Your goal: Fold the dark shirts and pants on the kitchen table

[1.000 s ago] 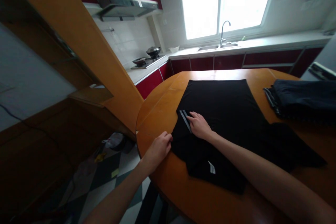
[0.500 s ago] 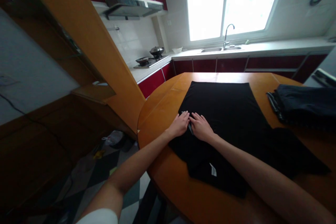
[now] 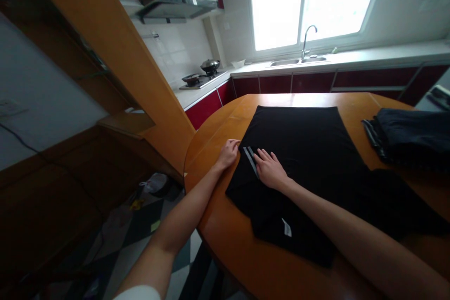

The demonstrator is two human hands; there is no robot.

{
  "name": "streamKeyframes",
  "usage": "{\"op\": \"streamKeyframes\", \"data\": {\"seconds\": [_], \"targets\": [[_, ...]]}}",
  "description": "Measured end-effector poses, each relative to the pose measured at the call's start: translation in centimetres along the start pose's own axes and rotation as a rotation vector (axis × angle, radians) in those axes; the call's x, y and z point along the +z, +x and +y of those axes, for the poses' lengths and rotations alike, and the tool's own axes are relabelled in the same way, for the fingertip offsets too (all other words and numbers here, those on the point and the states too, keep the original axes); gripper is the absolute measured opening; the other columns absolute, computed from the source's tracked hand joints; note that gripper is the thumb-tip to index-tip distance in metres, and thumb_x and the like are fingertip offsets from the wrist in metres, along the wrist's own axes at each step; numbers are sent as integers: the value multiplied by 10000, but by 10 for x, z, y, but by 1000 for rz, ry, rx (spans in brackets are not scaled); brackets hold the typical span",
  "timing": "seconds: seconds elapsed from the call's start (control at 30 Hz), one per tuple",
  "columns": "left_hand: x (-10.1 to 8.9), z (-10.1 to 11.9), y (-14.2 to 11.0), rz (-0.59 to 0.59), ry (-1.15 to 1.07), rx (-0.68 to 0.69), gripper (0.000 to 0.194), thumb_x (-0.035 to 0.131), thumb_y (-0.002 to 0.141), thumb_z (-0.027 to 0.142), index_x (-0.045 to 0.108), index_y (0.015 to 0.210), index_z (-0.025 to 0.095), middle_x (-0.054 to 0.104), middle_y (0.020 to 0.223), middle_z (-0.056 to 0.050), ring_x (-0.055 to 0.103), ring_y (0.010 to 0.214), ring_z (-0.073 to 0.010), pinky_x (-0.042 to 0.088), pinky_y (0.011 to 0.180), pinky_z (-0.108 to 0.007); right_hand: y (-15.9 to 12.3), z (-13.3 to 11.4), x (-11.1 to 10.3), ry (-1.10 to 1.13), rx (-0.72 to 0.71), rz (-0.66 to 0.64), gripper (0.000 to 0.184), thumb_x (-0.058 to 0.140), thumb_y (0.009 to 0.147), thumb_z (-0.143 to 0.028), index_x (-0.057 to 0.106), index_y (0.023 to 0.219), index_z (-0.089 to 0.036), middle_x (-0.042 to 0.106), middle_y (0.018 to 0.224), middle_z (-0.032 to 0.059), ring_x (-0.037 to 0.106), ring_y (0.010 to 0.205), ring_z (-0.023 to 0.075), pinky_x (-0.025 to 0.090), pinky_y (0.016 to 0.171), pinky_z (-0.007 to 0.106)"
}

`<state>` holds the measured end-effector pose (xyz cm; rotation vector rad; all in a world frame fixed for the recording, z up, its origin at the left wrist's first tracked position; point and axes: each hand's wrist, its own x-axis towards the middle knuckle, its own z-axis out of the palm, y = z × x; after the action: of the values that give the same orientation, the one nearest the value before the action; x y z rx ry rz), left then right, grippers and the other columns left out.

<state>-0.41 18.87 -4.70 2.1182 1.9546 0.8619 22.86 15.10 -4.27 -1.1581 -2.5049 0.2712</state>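
Observation:
A black T-shirt point(image 3: 305, 145) lies spread out on the wooden table, one sleeve reaching to the right. Two grey stripes point(image 3: 250, 161) run along its left side, and a white label point(image 3: 287, 228) shows near the front. My left hand point(image 3: 228, 153) is at the shirt's left edge, its fingers bent and closed on the cloth there; the fingertips are small in view. Flat on the shirt, just right of the stripes, rests my right hand point(image 3: 270, 168) with its fingers stretched out and slightly apart.
Folded dark jeans point(image 3: 411, 136) lie in a pile at the table's right. The rounded table edge point(image 3: 207, 239) passes below my left forearm. Beyond the table are a counter with a sink point(image 3: 284, 62) and a stove point(image 3: 202, 80). A wooden cabinet frame point(image 3: 140, 65) stands left.
My left hand has moved left, off the stripes to the shirt's edge, uncovering both stripes. My right hand stays almost where it was on the cloth. The view has shifted slightly.

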Motion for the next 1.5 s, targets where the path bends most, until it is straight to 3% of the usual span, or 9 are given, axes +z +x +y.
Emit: {"op": "streamKeyframes", "data": {"seconds": [0.33,0.47,0.6,0.7,0.8,1.03,1.27,1.4,1.5], "targets": [[-1,-8,18,45,134,-126,234,483,843,86,698,833,178,591,1162,-112,558,1143,-260,432,1046,-418,-1,-1,-3,-24,10,-25,500,359,990,-244,479,1466,-151,356,1597,141,291,1488,278,220,1192,495],[-4,3,11,77,21,44,362,389,914,99,669,1138,154,590,1282,-114,527,1255,-206,376,1125,-360,-1,-1,-2,-24,16,-17,500,363,990,-246,479,1468,-158,358,1597,135,292,1488,273,219,1194,495],[0,22,-1,-230,48,177,482,327,1032,335,442,1476,187,424,1560,-101,331,1467,-222,225,1215,-455,-1,-1,-2,-25,9,-15,499,360,1000,-270,470,1475,-164,362,1595,133,294,1488,267,216,1196,489],[1,31,-3,-392,188,95,560,297,1042,449,324,1555,226,251,1648,-82,157,1534,-273,92,1211,-591,-1,-1,-2,-26,12,-19,503,365,998,-274,466,1479,-165,361,1595,134,294,1487,272,215,1196,495],[-4,34,-6,-382,230,32,603,260,1046,459,227,1592,204,173,1663,-104,113,1541,-284,69,1201,-618,-1,-1,-1,-27,7,-15,500,368,996,-275,477,1471,-161,362,1594,137,298,1485,277,217,1195,496],[-20,56,-70,-465,210,336,629,314,1045,426,165,1606,183,156,1667,-101,46,1547,-219,97,1238,-486,-1,1,1,-25,10,-14,512,355,993,-253,464,1481,-145,361,1592,142,298,1487,263,211,1200,487],[-51,47,-128,-482,239,277,599,287,1063,390,106,1613,238,169,1670,-77,104,1544,-224,121,1235,-497,0,0,0,-13,10,-18,504,352,991,-243,474,1471,-149,358,1595,142,285,1491,270,210,1199,491],[-63,44,-149,-309,167,217,588,410,1029,348,247,1580,223,392,1564,-128,348,1450,-254,287,1186,-471,-1,0,-1,-3,16,-23,501,353,992,-250,476,1468,-155,360,1595,137,282,1493,267,206,1201,488],[-66,48,-160,-165,89,109,518,525,967,293,437,1471,215,610,1250,-112,568,1172,-255,449,1042,-442,-1,0,-2,-1,12,-15,500,351,988,-247,485,1461,-157,366,1594,132,292,1488,271,213,1198,492]]}}
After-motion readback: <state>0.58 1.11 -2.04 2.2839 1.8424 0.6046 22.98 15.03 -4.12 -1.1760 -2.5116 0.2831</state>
